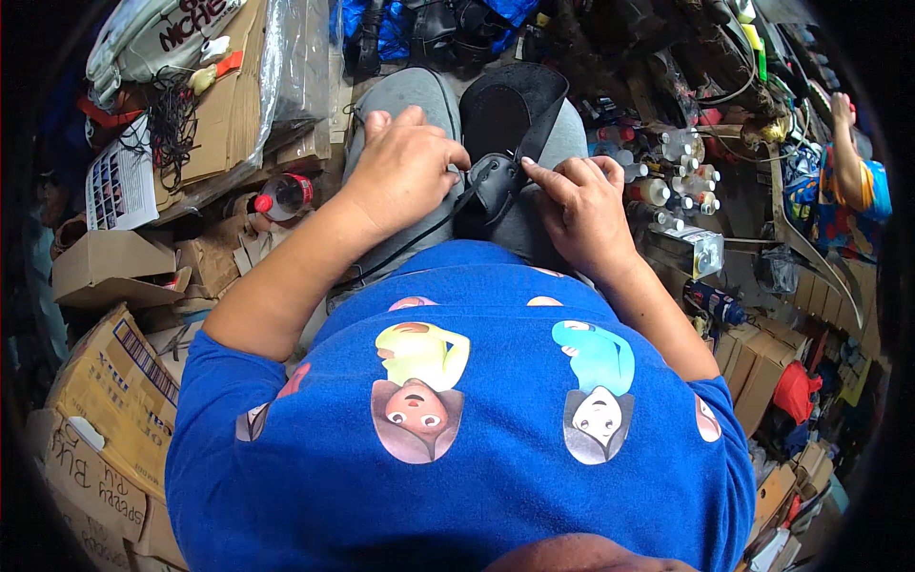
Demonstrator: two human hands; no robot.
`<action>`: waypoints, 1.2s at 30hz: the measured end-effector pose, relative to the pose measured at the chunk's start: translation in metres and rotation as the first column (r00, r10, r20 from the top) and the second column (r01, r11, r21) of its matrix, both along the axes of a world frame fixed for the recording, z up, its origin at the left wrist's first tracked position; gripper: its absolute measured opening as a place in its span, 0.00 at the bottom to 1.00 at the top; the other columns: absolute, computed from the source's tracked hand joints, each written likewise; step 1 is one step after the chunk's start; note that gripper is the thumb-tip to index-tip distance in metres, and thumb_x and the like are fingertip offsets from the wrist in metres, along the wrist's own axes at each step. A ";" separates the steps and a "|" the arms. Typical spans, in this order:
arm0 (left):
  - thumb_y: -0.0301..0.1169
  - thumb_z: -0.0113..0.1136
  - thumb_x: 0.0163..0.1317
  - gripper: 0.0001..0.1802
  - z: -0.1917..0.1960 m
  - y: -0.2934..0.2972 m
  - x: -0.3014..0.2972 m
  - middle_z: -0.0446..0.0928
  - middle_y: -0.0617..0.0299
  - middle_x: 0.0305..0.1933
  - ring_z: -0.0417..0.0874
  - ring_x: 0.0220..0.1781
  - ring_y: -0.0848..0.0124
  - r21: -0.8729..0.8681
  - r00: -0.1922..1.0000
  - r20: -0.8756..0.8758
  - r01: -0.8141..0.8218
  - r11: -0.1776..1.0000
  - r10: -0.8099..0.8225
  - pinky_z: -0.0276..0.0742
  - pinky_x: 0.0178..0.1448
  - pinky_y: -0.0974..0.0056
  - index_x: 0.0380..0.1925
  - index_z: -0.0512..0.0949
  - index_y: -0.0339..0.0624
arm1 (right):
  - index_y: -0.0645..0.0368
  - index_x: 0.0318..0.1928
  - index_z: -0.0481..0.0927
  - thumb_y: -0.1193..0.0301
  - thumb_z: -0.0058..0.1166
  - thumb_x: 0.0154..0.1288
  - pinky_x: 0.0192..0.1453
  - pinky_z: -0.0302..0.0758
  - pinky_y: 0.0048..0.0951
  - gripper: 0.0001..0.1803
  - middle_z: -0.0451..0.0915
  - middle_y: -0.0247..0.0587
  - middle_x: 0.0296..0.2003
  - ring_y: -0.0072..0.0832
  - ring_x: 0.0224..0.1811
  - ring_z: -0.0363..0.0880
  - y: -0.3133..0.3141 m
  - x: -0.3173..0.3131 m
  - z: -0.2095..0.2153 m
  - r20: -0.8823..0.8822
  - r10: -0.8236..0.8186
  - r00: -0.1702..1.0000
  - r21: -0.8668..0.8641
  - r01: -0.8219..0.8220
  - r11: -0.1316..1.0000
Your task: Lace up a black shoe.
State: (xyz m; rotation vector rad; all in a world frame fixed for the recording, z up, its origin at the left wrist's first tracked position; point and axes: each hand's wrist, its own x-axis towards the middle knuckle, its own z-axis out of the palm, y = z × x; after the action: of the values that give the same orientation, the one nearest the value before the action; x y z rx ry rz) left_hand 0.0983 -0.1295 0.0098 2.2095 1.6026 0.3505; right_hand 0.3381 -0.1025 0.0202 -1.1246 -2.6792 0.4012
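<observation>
Resting on the lap [405, 95], the black piece [495, 187] could slide over the knee edge if the curled left hand [405, 164] or right hand [586, 205] slips, though whether either grips it, I can't tell.

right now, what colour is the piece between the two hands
The piece is black; head view.

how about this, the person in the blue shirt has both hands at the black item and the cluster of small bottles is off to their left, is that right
Not quite: the cluster of small bottles is off to the person's right, as the head view shows. The person in the blue shirt does have the left hand and right hand at the black item.
</observation>
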 end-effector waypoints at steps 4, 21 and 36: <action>0.33 0.64 0.51 0.07 -0.009 0.005 0.009 0.78 0.66 0.30 0.73 0.44 0.65 0.057 0.998 -0.011 -0.060 0.997 0.061 0.58 0.52 0.56 0.32 0.85 0.53 | 0.46 0.50 0.80 0.74 0.57 0.53 0.57 0.60 0.43 0.21 0.74 0.35 0.32 0.32 0.41 0.74 0.004 0.006 -0.002 -0.013 -0.002 1.000 -0.082 0.001 0.997; 0.34 0.66 0.49 0.08 -0.014 0.014 -0.006 0.75 0.69 0.28 0.73 0.45 0.68 0.143 0.973 0.225 -0.087 0.986 0.053 0.57 0.52 0.58 0.31 0.85 0.60 | 0.42 0.48 0.82 0.76 0.56 0.51 0.57 0.60 0.40 0.22 0.74 0.35 0.31 0.33 0.43 0.72 0.018 0.007 0.005 -0.031 0.013 0.999 -0.178 -0.018 0.984; 0.32 0.65 0.50 0.10 -0.024 0.026 -0.004 0.72 0.71 0.27 0.70 0.42 0.70 0.125 0.956 0.293 -0.008 0.992 -0.029 0.55 0.53 0.60 0.34 0.86 0.60 | 0.40 0.44 0.84 0.80 0.53 0.50 0.55 0.63 0.35 0.23 0.75 0.33 0.31 0.32 0.42 0.73 0.038 0.013 0.002 -0.072 -0.044 0.996 -0.375 0.014 0.927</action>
State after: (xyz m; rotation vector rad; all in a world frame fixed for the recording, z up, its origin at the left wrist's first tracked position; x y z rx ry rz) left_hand 0.0948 -0.1033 -0.0146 2.1320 1.4409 0.7580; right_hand 0.3515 -0.0645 0.0225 -1.2116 -2.5779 0.9645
